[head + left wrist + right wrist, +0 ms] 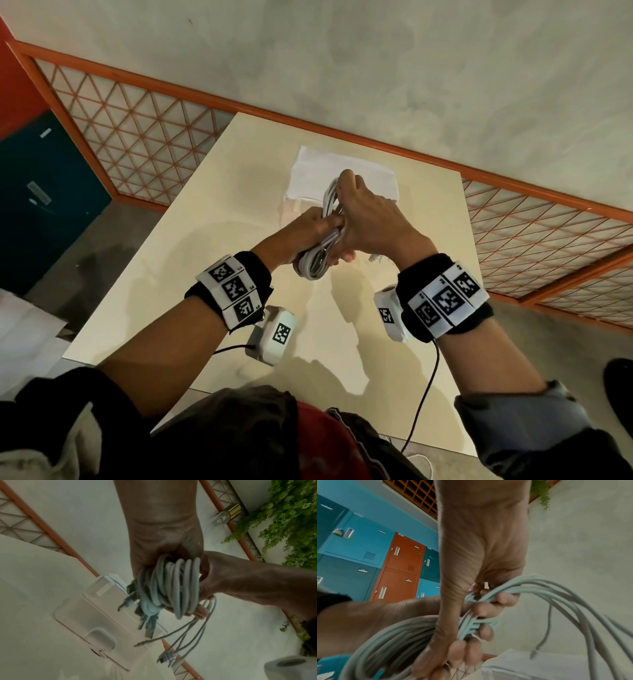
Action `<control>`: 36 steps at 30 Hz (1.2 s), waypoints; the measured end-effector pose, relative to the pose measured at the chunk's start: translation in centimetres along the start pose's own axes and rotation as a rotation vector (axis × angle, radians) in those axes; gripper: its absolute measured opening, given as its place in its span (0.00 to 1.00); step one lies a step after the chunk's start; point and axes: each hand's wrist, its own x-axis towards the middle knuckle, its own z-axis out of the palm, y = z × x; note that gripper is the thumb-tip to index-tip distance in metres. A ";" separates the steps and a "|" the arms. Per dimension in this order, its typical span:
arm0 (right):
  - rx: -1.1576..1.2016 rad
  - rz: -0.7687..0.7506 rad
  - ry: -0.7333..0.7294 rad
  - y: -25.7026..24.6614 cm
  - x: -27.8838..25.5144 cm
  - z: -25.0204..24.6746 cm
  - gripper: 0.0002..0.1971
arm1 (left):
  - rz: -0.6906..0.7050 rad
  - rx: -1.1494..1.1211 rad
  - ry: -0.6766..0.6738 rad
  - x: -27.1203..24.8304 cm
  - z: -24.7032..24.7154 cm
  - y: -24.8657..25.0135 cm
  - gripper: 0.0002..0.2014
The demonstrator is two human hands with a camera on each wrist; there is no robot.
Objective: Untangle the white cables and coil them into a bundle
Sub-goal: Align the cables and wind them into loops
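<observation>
A coil of white cables point(317, 262) is held in the air above the cream table point(191, 291) by both hands. My left hand point(313, 226) grips the coil from the left, fingers curled round its strands point(173, 582). From the right, my right hand point(356, 212) wraps its thumb and fingers round the same bundle point(471, 623). Loops fan out above and below the grip. Several loose ends with plugs point(169, 657) dangle under the coil. The palms hide the middle of the bundle.
A white lidded plastic box point(346, 173) lies on the table just beyond the hands. A small white connector point(375, 257) rests on the table by the right wrist. An orange lattice railing point(144, 137) borders the table; blue and orange lockers point(368, 555) stand at the left.
</observation>
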 end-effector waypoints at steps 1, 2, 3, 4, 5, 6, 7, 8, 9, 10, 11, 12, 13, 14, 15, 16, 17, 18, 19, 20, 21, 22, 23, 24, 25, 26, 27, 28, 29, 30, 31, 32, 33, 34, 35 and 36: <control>-0.005 0.011 -0.003 0.0 0.0 0.2 0.45 | -0.001 0.026 -0.014 -0.1 0.0 -0.1 0.20; 0.006 0.026 -0.009 0.0 0.0 0.3 0.45 | -0.001 0.066 -0.021 -0.2 0.0 -0.1 0.21; 0.028 0.037 -0.021 0.1 0.0 0.5 0.45 | 0.001 0.107 -0.025 -0.3 0.1 -0.3 0.22; 0.062 0.039 -0.039 0.3 0.0 0.7 0.45 | 0.007 0.137 -0.029 -0.3 0.1 -0.4 0.23; 0.111 0.031 -0.062 0.5 0.1 0.7 0.44 | 0.011 0.150 -0.030 -0.3 0.1 -0.5 0.23; 0.178 0.017 -0.088 0.8 0.1 0.6 0.42 | 0.002 0.146 -0.027 -0.3 0.0 -0.6 0.22; 0.249 0.004 -0.113 1.2 0.1 0.3 0.39 | -0.016 0.121 -0.027 -0.2 -0.2 -0.7 0.21; 0.313 -0.002 -0.140 1.5 0.1 0.0 0.36 | -0.035 0.086 -0.039 -0.2 -0.4 -0.7 0.19; 0.360 0.002 -0.164 1.9 0.0 -0.3 0.34 | -0.049 0.062 -0.056 -0.1 -0.6 -0.8 0.18; 0.389 0.007 -0.181 2.0 -0.1 -0.6 0.33 | -0.054 0.058 -0.066 0.0 -0.8 -0.9 0.18; 0.405 0.016 -0.189 2.1 -0.2 -0.8 0.32 | -0.055 0.057 -0.074 0.1 -1.0 -1.1 0.18; 0.407 0.027 -0.187 2.0 -0.3 -1.0 0.31 | -0.055 0.046 -0.079 0.2 -1.1 -1.1 0.18; 0.396 0.040 -0.179 2.0 -0.4 -1.1 0.30 | -0.054 0.027 -0.079 0.2 -1.2 -1.1 0.18; 0.378 0.061 -0.167 1.9 -0.4 -1.3 0.30 | -0.047 0.011 -0.077 0.1 -1.3 -1.1 0.16; 0.354 0.088 -0.159 2.0 -0.4 -1.4 0.29 | -0.036 -0.004 -0.072 0.0 -1.4 -1.0 0.14; 0.325 0.114 -0.167 2.1 -0.5 -1.6 0.26 | -0.028 -0.014 -0.066 0.0 -1.5 -1.0 0.12; 0.288 0.134 -0.202 2.4 -0.6 -1.8 0.23 | -0.025 -0.014 -0.068 0.0 -1.5 -1.0 0.11; 0.241 0.136 -0.268 2.7 -0.7 -2.1 0.20 | -0.023 -0.004 -0.071 -0.1 -1.5 -1.0 0.11; 0.202 0.129 -0.345 2.8 -0.8 -2.3 0.19 | -0.023 0.019 -0.077 -0.1 -1.5 -1.0 0.11; 0.178 0.121 -0.419 3.0 -1.0 -2.5 0.19 | -0.024 0.036 -0.081 -0.1 -1.4 -1.1 0.11; 0.170 0.116 -0.470 3.0 -1.1 -2.8 0.20 | -0.029 0.035 -0.082 -0.2 -1.2 -1.2 0.11; 0.183 0.109 -0.484 2.9 -1.3 -3.0 0.22 | -0.034 0.031 -0.082 -0.3 -1.0 -1.2 0.11; 0.206 0.103 -0.467 2.8 -1.5 -3.2 0.23 | -0.036 0.030 -0.080 -0.3 -0.8 -1.3 0.11; 0.236 0.100 -0.420 2.6 -1.6 -3.2 0.25 | -0.040 0.062 -0.077 -0.3 -0.7 -1.3 0.11; 0.251 0.099 -0.362 2.3 -1.7 -3.1 0.27 | -0.042 0.107 -0.070 -0.1 -0.5 -1.3 0.12; 0.256 0.093 -0.305 2.0 -1.7 -3.0 0.28 | -0.044 0.147 -0.060 -0.1 -0.3 -1.2 0.12; 0.265 0.088 -0.253 1.7 -1.7 -2.8 0.28 | -0.044 0.167 -0.052 0.0 0.0 -1.1 0.13; 0.268 0.085 -0.216 1.4 -1.7 -2.6 0.27 | -0.038 0.158 -0.049 0.1 0.3 -1.0 0.14; 0.277 0.090 -0.184 1.3 -1.6 -2.5 0.26 | -0.034 0.127 -0.059 0.1 0.5 -0.8 0.16; 0.293 0.102 -0.162 1.3 -1.6 -2.4 0.26 | -0.049 0.077 -0.075 -0.1 0.7 -0.7 0.21; 0.316 0.126 -0.138 1.4 -1.6 -2.3 0.26 | -0.082 0.006 -0.097 -0.1 0.8 -0.6 0.27; 0.352 0.165 -0.109 1.5 -1.7 -2.1 0.26 | -0.120 -0.067 -0.128 -0.1 0.8 -0.7 0.35; 0.388 0.207 -0.076 1.6 -1.7 -2.0 0.26 | -0.145 -0.146 -0.154 -0.1 0.7 -0.9 0.40; 0.420 0.253 -0.037 1.7 -1.7 -1.8 0.25 | -0.158 -0.187 -0.169 0.1 0.7 -1.1 0.43; 0.439 0.282 -0.005 1.5 -1.6 -1.7 0.24 | -0.165 -0.210 -0.166 0.2 0.7 -1.2 0.43; 0.447 0.299 0.015 1.3 -1.5 -1.5 0.24 | -0.177 -0.195 -0.147 0.1 0.8 -1.1 0.41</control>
